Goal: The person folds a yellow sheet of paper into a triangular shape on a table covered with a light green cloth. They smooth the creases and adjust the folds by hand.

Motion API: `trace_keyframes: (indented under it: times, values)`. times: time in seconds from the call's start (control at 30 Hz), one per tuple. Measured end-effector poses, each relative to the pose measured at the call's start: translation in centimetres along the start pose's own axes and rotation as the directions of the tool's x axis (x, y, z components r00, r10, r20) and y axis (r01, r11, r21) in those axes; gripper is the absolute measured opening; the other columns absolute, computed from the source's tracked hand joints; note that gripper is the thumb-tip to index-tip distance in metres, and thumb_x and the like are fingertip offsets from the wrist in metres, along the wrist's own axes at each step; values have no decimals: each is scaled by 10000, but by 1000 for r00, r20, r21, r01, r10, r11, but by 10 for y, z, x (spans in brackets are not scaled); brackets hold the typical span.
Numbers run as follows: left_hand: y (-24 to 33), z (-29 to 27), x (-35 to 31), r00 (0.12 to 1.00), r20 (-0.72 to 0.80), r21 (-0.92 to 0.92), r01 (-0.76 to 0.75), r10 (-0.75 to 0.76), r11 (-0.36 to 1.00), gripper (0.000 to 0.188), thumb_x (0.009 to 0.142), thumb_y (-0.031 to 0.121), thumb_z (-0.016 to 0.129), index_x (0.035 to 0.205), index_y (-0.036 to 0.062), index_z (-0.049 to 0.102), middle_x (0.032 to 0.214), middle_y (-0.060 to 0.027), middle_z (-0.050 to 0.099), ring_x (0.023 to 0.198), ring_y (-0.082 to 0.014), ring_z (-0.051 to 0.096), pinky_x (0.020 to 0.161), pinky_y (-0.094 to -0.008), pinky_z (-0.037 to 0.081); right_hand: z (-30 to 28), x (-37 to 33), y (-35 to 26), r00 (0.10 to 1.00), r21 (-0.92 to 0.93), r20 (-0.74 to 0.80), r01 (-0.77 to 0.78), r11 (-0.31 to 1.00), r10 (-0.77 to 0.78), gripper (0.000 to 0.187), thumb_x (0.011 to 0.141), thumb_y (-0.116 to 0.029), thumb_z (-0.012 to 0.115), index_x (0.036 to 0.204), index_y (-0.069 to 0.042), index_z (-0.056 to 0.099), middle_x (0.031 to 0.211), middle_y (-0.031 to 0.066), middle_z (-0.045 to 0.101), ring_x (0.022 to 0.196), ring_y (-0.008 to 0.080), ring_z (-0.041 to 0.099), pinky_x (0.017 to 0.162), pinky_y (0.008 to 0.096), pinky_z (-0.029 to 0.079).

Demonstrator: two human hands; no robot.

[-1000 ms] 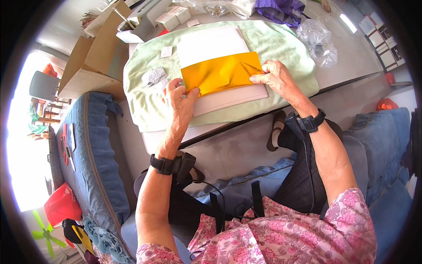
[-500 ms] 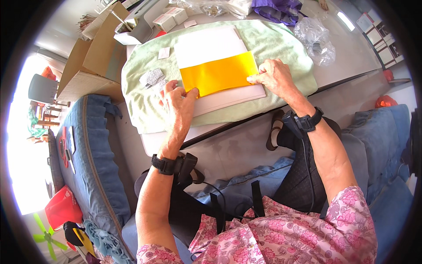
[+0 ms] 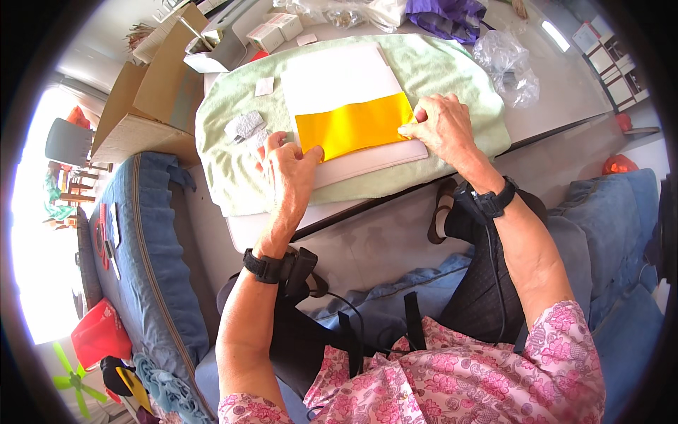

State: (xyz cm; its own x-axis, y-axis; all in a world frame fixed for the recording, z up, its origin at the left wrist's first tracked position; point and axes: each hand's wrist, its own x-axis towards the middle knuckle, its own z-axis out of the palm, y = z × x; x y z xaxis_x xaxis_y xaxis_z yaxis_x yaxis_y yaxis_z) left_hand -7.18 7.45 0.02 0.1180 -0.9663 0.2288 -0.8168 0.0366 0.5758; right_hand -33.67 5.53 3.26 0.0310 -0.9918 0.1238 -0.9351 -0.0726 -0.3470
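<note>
A bright yellow sheet [image 3: 353, 126] lies across the near part of a stack of white sheets [image 3: 340, 74]. Its material, paper or thin felt, I cannot make out. My right hand [image 3: 443, 127] pinches the sheet's near right corner between thumb and fingers, and the edge bends up a little there. At the near left corner, my left hand [image 3: 288, 166] has its thumb on the yellow edge, which curls slightly; the index finger is out to the left, and the other fingers are partly hidden. Under everything is a pale green towel [image 3: 466, 88] on the table.
Left of the sheets lie a silvery grey packet [image 3: 245, 126] and a small white square [image 3: 264, 86]. An open cardboard box [image 3: 159, 95] stands at the table's left. Small white boxes [image 3: 275, 30], a clear plastic bag [image 3: 505, 63] and a purple bag [image 3: 445, 18] are farther back.
The yellow sheet has slid a little toward me and slightly right over the white sheets. My right fingers have bent in more at its corner; my left hand has barely moved.
</note>
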Motion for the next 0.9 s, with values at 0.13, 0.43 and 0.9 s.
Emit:
trace_keyframes:
  times: [0.13, 0.43, 0.9]
  values:
    - [6, -3, 1, 1000, 17, -23, 13, -12, 1000, 300, 684, 256, 722, 622, -28, 648, 1290, -166, 555, 1187, -362, 445, 1055, -463, 261, 1, -2, -7, 912, -121, -285, 270, 955, -294, 554, 667, -166, 801, 1161, -32, 591, 1253, 159, 563, 1162, 331, 532, 930, 433, 453]
    - [-1, 3, 2, 999, -31, 6, -22, 23, 1000, 283, 666, 253, 747, 649, -23, 684, 1273, -177, 565, 1194, -362, 436, 1040, -484, 264, 44, -1, -34, 756, 169, -165, 654, 737, -634, 463, 884, -76, 607, 1328, 24, 524, 1424, 187, 477, 1369, 331, 399, 1130, 412, 355]
    - [6, -2, 1, 999, 26, 49, -34, 33, 998, 290, 676, 253, 737, 680, -31, 682, 1290, -206, 555, 1210, -382, 432, 1057, -494, 252, 51, -19, -31, 776, 44, -54, 630, 775, -628, 679, 961, -431, 544, 1411, 57, 405, 1500, 208, 382, 1422, 341, 315, 1165, 473, 250]
